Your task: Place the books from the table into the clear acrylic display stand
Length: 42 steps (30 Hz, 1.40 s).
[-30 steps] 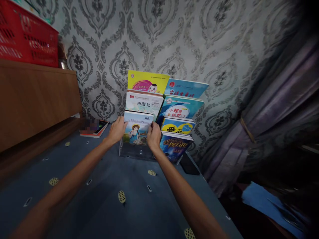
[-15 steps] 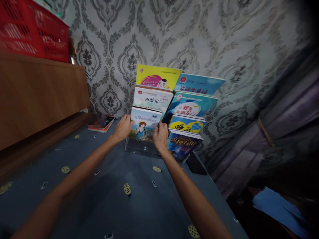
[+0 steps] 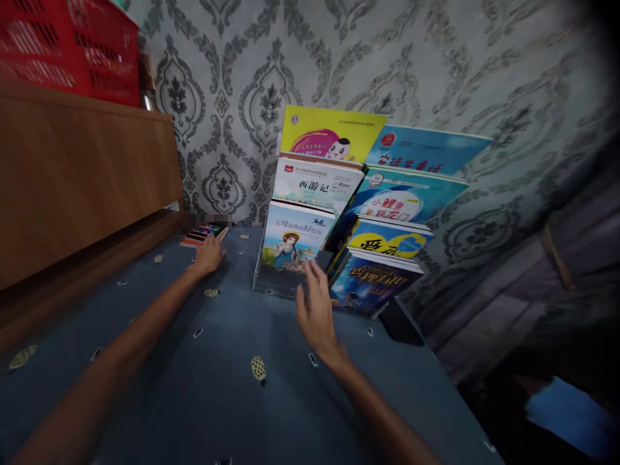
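My left hand (image 3: 209, 255) is at the near edge of a small stack of books (image 3: 206, 234) lying flat on the table, its fingers stretched out over the edge. Whether it touches the books I cannot tell. In front of a clear display rack (image 3: 278, 281) my right hand (image 3: 317, 309) is open, fingers apart. The rack's left column holds a book with a girl on its cover (image 3: 290, 240), a pale book (image 3: 312, 184) behind it and a yellow book (image 3: 334, 132) at the back. Blue and yellow books (image 3: 378, 281) fill the right column.
A wooden cabinet (image 3: 87, 187) with a red plastic basket (image 3: 92, 55) on top stands at the left. A dark flat object (image 3: 401, 323) lies right of the rack, near the table's edge. Patterned wallpaper is behind, and a tied curtain (image 3: 523, 297) hangs at the right.
My left hand has left the rack's side and moved left to the flat books. My right hand has let go of the rack area and drawn back toward me. The view has shifted closer.
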Tool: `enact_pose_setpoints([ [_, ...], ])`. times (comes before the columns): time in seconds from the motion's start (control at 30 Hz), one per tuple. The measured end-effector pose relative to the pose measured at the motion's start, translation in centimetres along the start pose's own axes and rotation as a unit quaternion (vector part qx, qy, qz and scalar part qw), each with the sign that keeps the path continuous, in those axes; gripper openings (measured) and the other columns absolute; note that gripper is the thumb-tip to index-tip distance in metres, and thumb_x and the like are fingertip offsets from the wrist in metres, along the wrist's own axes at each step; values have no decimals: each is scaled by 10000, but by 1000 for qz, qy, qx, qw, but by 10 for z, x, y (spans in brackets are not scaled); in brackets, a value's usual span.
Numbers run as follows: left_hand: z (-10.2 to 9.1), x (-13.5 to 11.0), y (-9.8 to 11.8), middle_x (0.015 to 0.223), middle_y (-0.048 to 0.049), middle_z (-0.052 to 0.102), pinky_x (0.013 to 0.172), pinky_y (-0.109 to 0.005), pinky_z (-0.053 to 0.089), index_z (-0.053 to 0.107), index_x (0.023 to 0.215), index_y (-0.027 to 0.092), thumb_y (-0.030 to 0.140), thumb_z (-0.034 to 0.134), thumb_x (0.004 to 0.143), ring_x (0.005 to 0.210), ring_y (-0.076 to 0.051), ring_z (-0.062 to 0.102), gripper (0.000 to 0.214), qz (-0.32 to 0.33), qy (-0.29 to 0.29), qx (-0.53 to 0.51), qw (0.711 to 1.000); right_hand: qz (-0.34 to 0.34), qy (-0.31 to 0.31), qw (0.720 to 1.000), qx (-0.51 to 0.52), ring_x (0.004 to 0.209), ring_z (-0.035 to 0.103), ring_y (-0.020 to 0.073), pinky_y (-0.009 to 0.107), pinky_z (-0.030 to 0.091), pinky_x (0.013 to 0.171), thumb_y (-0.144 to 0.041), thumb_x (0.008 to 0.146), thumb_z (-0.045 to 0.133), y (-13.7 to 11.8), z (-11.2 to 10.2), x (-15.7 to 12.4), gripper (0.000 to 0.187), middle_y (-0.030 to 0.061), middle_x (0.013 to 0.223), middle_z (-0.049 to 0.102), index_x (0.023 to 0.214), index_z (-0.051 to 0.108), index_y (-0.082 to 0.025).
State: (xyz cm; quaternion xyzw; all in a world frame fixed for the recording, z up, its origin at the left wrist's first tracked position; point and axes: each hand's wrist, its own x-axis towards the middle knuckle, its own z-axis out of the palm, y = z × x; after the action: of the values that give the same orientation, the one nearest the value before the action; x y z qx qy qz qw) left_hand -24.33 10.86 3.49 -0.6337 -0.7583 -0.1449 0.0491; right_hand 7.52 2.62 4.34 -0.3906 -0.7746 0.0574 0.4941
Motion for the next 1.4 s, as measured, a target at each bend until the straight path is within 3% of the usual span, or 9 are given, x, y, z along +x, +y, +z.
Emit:
enact_pose_setpoints([
  [0.17,14,39,-48,1637,-279,214,1138,-742,198,320,1535,59,506,434,978,1538,-420,151,723,-28,-53,45,997,-3,-104,994,24,1433,458,252,499,472,1135,-137,974,395,5,9,-64,549,127,1549,445,1495,457,-296],
  [0.27,21,53,-62,1646,-259,206,1115,-784,170,287,1557,79,604,424,954,1537,-426,146,811,-32,-98,70,992,19,-114,993,23,1382,522,256,480,515,1099,-165,982,424,18,17,-84,477,126,1493,516,1427,542,-288],
  [0.37,22,55,-67,1631,-242,275,1078,-820,173,346,1535,132,637,425,940,1510,-447,213,785,-28,-105,81,991,46,-115,992,27,1325,577,260,471,542,1070,-197,988,433,25,21,-89,417,124,1437,568,1357,607,-283],
  [0.57,10,36,-71,1523,-248,461,1044,-805,233,451,1434,140,496,436,979,1378,-426,452,578,31,-86,121,988,37,-141,989,26,1295,602,262,458,553,1056,-214,993,440,23,17,-83,349,138,1387,606,1249,675,-246],
  [0.7,3,27,-72,1413,-258,570,1047,-692,322,512,1365,87,231,362,981,1225,-391,600,436,64,-80,153,983,29,-152,988,29,1263,624,248,456,553,1052,-194,988,430,22,17,-83,346,133,1366,617,1220,682,-242],
  [0.8,-2,23,-70,1342,-258,625,1046,-598,361,545,1341,76,92,290,940,1174,-363,639,476,74,-80,166,980,25,-151,988,33,1251,628,252,468,558,1038,-173,973,431,24,19,-84,345,131,1344,627,1189,691,-239],
  [1.07,-10,-3,-63,1157,-229,719,1087,-477,360,637,1256,88,97,350,908,1118,-325,671,451,108,-87,180,974,15,-164,986,39,1185,659,248,441,573,1008,-173,970,439,21,17,-79,337,127,1281,657,1144,719,-243],
  [1.4,-20,-68,-39,1072,-190,748,1034,-445,429,675,1155,115,93,373,934,1039,-295,704,375,147,-136,180,963,11,-189,981,31,1156,666,256,456,565,1000,-144,948,434,21,19,-78,331,142,1235,673,1097,724,-201],
])
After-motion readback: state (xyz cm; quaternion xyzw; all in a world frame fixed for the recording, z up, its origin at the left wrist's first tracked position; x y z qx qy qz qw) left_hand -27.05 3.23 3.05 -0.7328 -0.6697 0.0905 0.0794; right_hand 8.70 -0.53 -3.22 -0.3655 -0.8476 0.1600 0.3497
